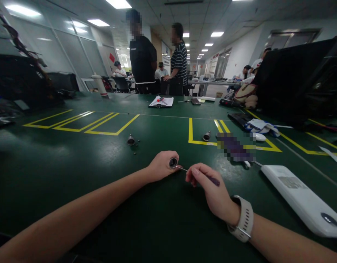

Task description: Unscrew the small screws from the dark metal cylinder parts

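My left hand [162, 166] rests on the green table [75, 164], fingers wrapped round a small metal cylinder [173, 162] whose open end faces me. My right hand [210, 188], a white watch on its wrist, pinches a thin screwdriver [209, 178] with a dark purple handle. Its metal tip touches the cylinder's rim. Two similar metal cylinders lie farther out: one [130, 140] with a few tiny loose parts beside it, the other [206, 136] inside a yellow-lined box.
A long white device [299, 197] lies at the right. A white mouse [258, 137], gloves [260, 126], a clipboard with a red pen [161, 101] and a phone [196, 101] lie farther off. Dark cases stand at both sides. Two people stand beyond the table's far edge; others sit behind.
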A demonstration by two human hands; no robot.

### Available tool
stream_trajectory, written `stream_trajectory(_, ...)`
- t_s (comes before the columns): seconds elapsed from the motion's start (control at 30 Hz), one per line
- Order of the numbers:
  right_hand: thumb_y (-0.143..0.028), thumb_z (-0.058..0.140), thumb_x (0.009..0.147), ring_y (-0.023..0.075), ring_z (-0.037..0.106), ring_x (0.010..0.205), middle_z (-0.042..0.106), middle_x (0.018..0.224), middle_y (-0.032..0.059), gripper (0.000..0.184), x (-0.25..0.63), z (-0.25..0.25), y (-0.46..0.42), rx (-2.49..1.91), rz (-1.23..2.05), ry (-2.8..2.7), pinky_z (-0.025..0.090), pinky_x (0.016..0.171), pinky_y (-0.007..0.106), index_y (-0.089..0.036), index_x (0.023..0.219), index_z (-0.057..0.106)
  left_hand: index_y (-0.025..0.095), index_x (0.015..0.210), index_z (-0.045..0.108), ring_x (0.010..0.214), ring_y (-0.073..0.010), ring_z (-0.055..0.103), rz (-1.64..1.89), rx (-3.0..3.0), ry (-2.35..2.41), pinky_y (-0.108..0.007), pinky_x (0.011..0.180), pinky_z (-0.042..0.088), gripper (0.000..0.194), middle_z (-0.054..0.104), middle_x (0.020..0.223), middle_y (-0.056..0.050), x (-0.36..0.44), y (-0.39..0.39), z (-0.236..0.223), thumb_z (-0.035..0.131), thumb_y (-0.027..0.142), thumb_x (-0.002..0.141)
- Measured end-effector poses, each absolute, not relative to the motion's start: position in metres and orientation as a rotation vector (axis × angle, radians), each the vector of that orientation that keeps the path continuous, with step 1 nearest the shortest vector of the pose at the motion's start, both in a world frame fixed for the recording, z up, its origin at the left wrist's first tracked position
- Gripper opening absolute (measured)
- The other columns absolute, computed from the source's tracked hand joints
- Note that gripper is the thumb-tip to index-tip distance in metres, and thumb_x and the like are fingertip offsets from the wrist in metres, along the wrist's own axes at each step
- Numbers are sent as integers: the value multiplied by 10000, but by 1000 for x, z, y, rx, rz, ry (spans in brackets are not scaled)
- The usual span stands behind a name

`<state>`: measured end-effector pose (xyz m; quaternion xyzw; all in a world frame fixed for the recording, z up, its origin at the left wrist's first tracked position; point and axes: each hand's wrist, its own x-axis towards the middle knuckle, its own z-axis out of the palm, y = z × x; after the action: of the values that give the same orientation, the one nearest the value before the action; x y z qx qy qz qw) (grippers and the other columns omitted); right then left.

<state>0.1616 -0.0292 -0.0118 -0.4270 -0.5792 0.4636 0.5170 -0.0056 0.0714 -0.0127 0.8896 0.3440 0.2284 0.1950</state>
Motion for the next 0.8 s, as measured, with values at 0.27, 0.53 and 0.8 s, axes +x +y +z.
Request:
stream_trajectory(0.27,-330,473,872,148,532,669,600,761,21,210,161,-10,-31,-1072,1003,-1492,422,596,278,-194,798,615,169,653,473,588,-103,476,598,2553,951,-215,540,346,166,503,622,35,-7,70,-15,580,260,740)
stream_trajectory(0.53,-309,480,867,149,540,676,595,737,14,203,162,-12,-31,-1100,1026,-1545,423,607,281,-194,779,622,169,705,517,626,-125,503,534,2771,830,-242,599,372,34,541,668,4,-9,69,-19,531,157,733)
stream_trajectory(0.8,-304,531,813,140,523,631,631,730,46,202,163,-16,-21,-941,1440,-1068,412,556,260,-163,741,656,178,717,521,634,-125,518,589,2686,754,-252,632,405,47,550,673,-2,-10,68,-17,494,175,755)
